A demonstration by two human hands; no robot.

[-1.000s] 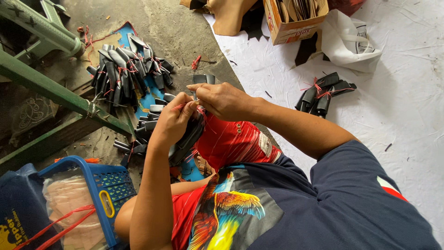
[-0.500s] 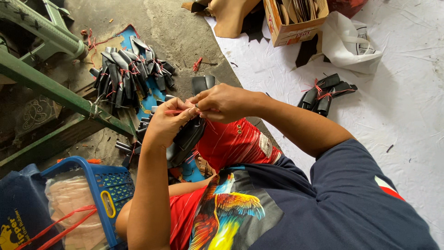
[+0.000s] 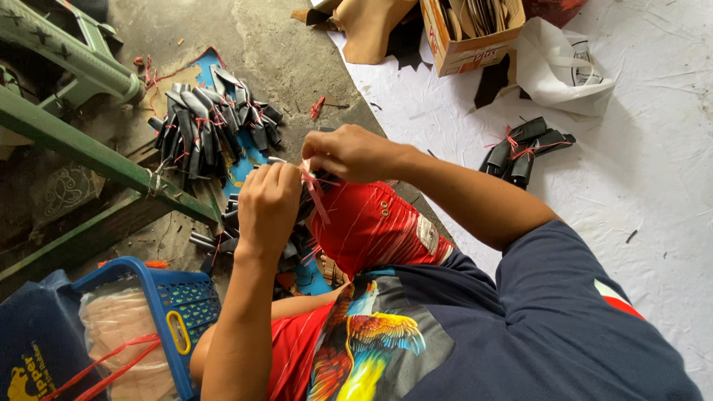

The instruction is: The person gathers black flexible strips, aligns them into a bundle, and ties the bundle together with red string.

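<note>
My left hand (image 3: 267,204) and my right hand (image 3: 355,152) meet above my red-clad knee (image 3: 375,226). Between them they hold a small bundle of black strips (image 3: 308,194), mostly hidden by the fingers. My right hand pinches a thin red string (image 3: 318,199) that hangs down from the bundle. My left hand is closed around the bundle's lower end. Loose black pieces (image 3: 223,234) lie on the floor under my left wrist.
A pile of tied black bundles (image 3: 212,126) lies on a blue mat on the concrete. Another tied bundle (image 3: 523,148) sits on the white sheet (image 3: 653,171). A cardboard box (image 3: 471,30), a green metal frame (image 3: 82,148) and a blue basket (image 3: 174,308) are around me.
Both hands have shifted slightly with the bundle. The right hand's fingers have worked the red string around it, and the string now hangs below the hands.
</note>
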